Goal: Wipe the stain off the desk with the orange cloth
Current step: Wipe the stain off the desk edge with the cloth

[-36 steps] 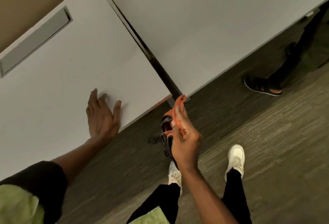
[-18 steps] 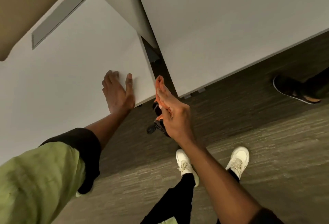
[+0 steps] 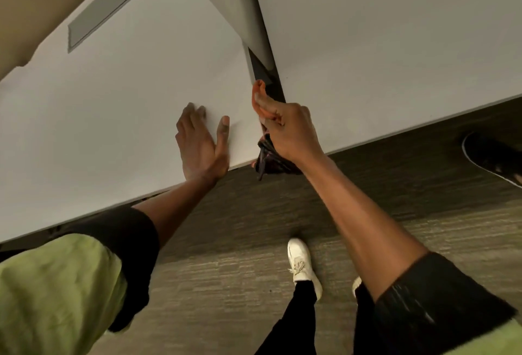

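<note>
The orange cloth [image 3: 261, 100] is bunched in my right hand [image 3: 285, 128], at the near corner of the white desk [image 3: 113, 117]. My fingers are curled tight around it. It looks soft, light and floppy, so I think a full fist holds it best. My left hand [image 3: 202, 142] lies flat and empty on the desk. I see no stain.
</note>
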Demonstrator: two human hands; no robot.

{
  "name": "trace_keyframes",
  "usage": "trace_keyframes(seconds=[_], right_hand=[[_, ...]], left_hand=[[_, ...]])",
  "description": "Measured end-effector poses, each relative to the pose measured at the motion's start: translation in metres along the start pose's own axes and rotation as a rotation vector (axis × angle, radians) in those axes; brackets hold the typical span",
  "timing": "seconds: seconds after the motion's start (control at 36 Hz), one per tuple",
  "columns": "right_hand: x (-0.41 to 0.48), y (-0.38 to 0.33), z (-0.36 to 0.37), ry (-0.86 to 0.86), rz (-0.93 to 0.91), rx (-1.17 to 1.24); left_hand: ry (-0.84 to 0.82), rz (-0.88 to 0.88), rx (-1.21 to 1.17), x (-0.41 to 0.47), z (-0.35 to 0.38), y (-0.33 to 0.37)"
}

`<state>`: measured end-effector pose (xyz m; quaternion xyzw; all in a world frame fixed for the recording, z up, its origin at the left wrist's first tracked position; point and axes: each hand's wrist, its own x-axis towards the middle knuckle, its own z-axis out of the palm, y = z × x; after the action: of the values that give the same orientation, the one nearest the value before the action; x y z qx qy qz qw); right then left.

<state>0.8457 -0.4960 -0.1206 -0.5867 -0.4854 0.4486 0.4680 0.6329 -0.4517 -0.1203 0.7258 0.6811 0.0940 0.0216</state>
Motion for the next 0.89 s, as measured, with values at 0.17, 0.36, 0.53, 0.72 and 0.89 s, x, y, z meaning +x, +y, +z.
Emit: trace_keyframes(seconds=[0.17,0.36,0.53,0.72,0.89], right_hand=[[-0.084,0.007,0.023,0.059,-0.029,0.068],[-0.097,-0.008,0.037,0.199,-0.057,0.041],[-0.013,-0.018,0.017,-0.005,-0.006,0.055],[-0.002,-0.019,0.022,0.009,-0.043,0.024],[-0.087,-0.010,0.031,0.111,-0.068,0.044]], left_hand=[[-0.004,0.004,0.001,-0.001,0.000,-0.001],[-0.018,-0.001,0.007,0.000,0.001,-0.001],[-0.017,-0.011,-0.018,0.000,-0.002,0.000],[-0.022,-0.013,-0.045,0.000,-0.004,0.003],[-0.025,-0.003,-0.046,-0.001,-0.005,0.003]])
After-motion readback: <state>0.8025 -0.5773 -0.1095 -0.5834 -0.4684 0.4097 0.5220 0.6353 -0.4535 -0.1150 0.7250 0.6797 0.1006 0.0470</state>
